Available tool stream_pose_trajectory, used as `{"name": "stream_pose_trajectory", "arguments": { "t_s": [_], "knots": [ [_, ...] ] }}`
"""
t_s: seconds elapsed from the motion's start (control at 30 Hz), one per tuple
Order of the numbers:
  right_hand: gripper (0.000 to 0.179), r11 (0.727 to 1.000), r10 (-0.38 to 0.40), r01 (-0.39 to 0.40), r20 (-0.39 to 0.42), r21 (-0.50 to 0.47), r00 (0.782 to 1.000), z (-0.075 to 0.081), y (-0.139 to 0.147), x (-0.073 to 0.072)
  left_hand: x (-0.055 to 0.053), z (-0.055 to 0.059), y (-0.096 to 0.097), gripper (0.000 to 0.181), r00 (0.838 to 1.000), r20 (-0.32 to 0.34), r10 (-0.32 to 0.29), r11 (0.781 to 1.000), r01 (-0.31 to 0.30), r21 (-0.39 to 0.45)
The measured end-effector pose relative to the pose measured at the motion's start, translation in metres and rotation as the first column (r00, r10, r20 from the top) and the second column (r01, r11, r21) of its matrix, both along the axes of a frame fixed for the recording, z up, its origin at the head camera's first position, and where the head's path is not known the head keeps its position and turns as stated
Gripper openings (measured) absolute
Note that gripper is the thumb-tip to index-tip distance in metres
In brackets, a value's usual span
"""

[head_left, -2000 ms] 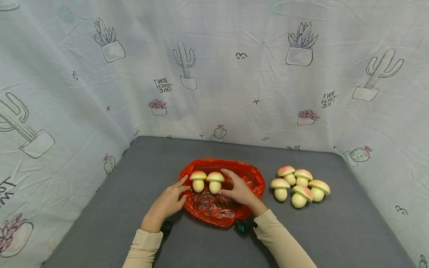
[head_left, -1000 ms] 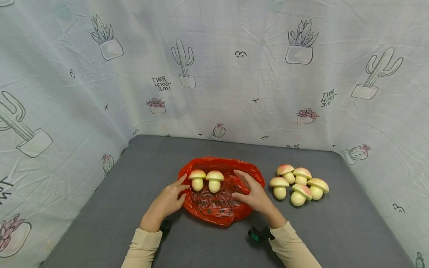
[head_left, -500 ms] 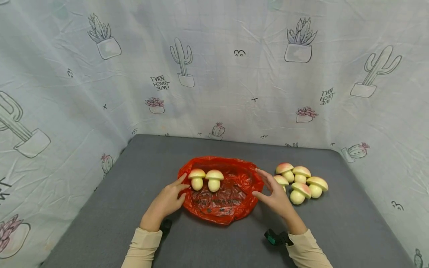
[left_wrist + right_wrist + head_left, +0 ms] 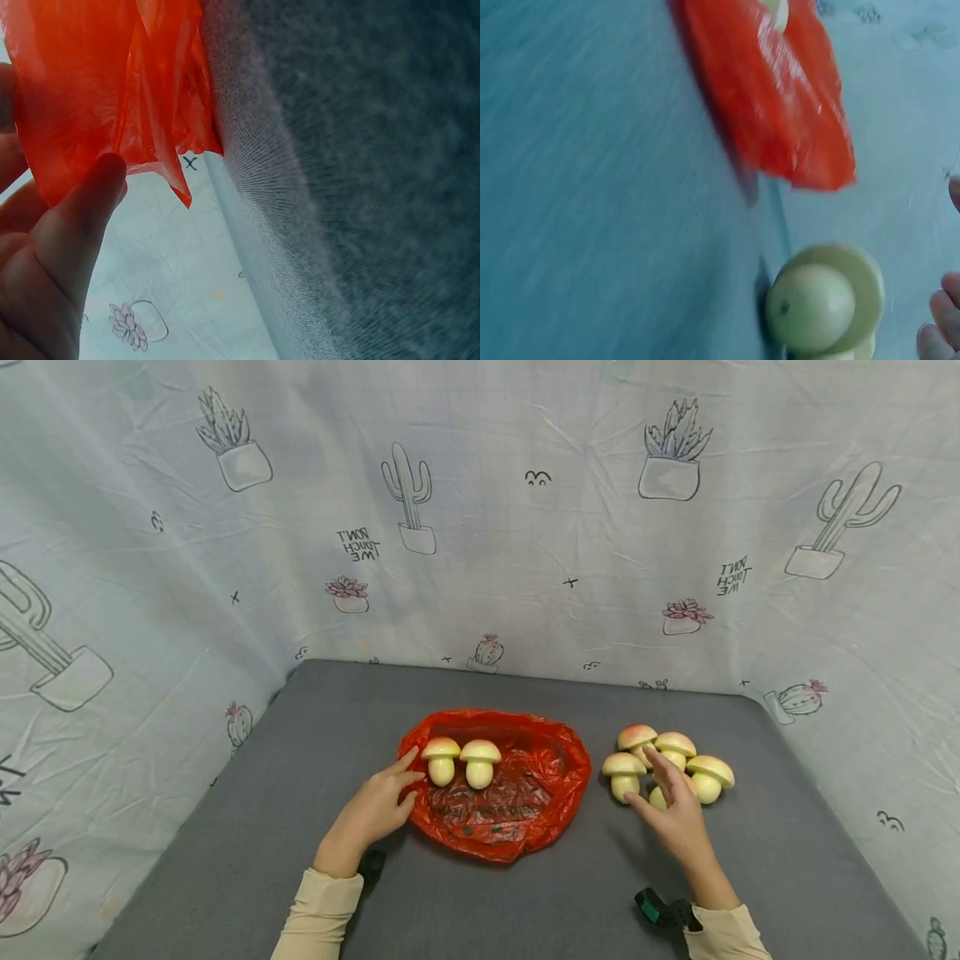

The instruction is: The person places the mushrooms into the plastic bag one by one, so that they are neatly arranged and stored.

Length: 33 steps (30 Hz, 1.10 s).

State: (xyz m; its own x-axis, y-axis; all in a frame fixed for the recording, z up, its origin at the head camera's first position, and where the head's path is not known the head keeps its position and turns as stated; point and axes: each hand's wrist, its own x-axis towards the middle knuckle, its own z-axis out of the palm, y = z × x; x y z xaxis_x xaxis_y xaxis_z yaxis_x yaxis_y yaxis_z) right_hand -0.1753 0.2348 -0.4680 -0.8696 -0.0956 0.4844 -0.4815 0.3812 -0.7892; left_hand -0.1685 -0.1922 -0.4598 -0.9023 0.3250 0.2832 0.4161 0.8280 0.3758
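Observation:
A red plastic bag lies spread wide on the grey table. Two mushrooms with pale stems and pinkish-yellow caps, a left one and a right one, lie inside it. My left hand holds the bag's left rim; in the left wrist view the thumb presses the red film, with fingers on its other side. My right hand hovers over a group of several like mushrooms, fingers spread and holding nothing. It partly covers the front mushroom; the leftmost mushroom is beside its thumb.
The grey table carries the bag in the middle and the mushroom group to its right. A white curtain printed with cacti closes off the back and sides. A black wrist strap is by the right sleeve.
My right hand has let go of the right mushroom in the bag and moved right, across the bag's rim, to the mushroom group. The left hand has stayed at the rim.

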Motion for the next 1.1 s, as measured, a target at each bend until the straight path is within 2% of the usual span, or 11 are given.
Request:
{"name": "stream_pose_trajectory", "arguments": {
  "t_s": [0.13,0.33,0.73,1.1],
  "knots": [
    [0.074,0.992,-0.125,0.125,0.007,-0.002,0.992,-0.01,0.015,0.002,0.0,0.002,0.001,0.031,1.0,0.01,0.007,1.0,-0.007,0.004],
    [0.079,0.964,-0.265,0.265,0.045,0.015,0.963,-0.02,0.032,0.007,0.001,0.003,0.001,0.031,1.0,0.018,0.011,1.0,-0.011,0.001],
    [0.083,0.919,-0.348,0.331,0.047,0.215,0.936,-0.028,0.043,0.01,0.002,0.002,0.001,0.031,1.0,0.008,0.013,1.0,-0.013,0.0],
    [0.085,0.905,-0.356,0.331,0.046,0.267,0.934,-0.033,0.043,0.007,0.002,0.001,0.0,0.031,1.0,0.008,0.012,1.0,-0.011,-0.005]
  ]
}}
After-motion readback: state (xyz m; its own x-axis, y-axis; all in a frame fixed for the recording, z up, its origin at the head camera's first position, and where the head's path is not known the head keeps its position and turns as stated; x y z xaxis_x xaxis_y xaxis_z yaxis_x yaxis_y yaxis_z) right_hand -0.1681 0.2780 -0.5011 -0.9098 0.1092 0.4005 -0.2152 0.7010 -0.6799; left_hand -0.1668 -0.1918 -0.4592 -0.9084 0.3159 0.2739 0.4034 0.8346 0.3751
